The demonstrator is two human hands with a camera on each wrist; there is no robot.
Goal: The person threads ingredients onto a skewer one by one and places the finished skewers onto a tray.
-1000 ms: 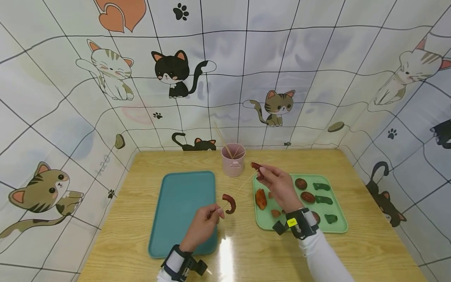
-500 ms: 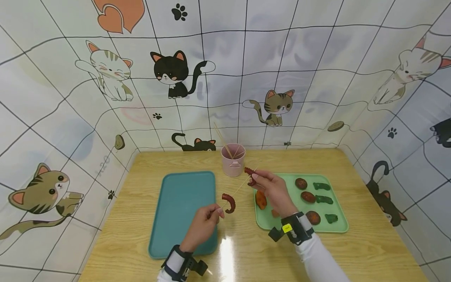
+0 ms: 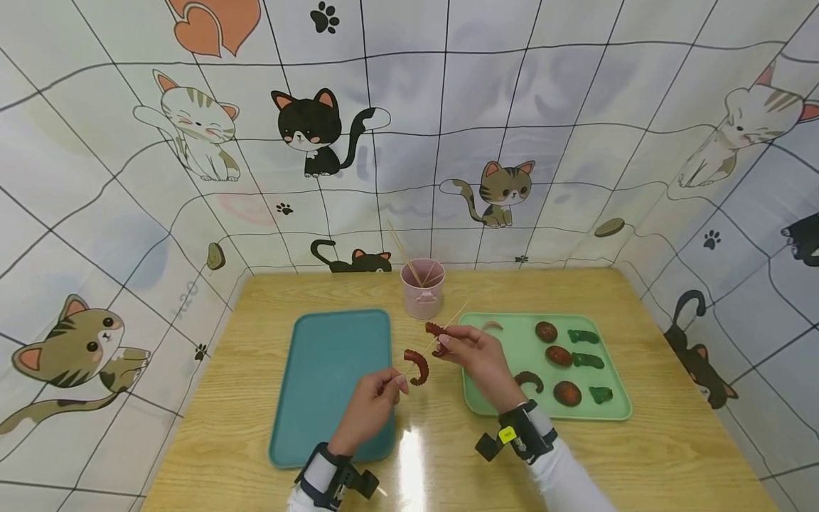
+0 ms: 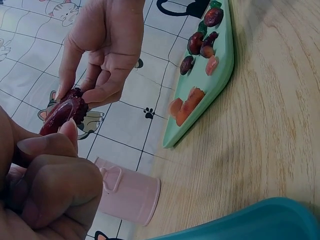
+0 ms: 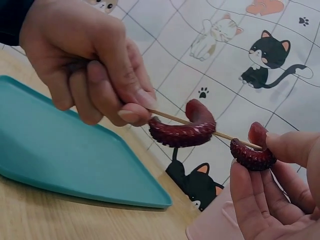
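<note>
A thin wooden skewer (image 5: 172, 117) slants up over the table between the two hands. My left hand (image 3: 366, 409) pinches its near end between thumb and fingers. Just past those fingers, a curled dark-red octopus tentacle (image 5: 187, 132) is threaded on the skewer. Farther along, my right hand (image 3: 483, 366) pinches a second tentacle piece (image 5: 254, 156) between thumb and fingertips. The skewer passes through this piece too, and its tip shows beyond the right fingers in the head view. Partly behind the right hand lies a green tray (image 3: 512, 326) of food pieces.
On the green tray are several brown round pieces (image 3: 566, 393), green pieces (image 3: 588, 360), a dark curled piece (image 3: 530, 381) and an orange piece (image 4: 190, 106). A teal tray (image 3: 339, 377) lies at left. At the back stands a pink bucket (image 3: 422, 302) with wooden skewers (image 3: 402, 247).
My right hand has slid the second tentacle piece down the skewer, leftward and nearer the first piece. More of the skewer's tip shows beyond it. My left hand has stayed nearly still.
</note>
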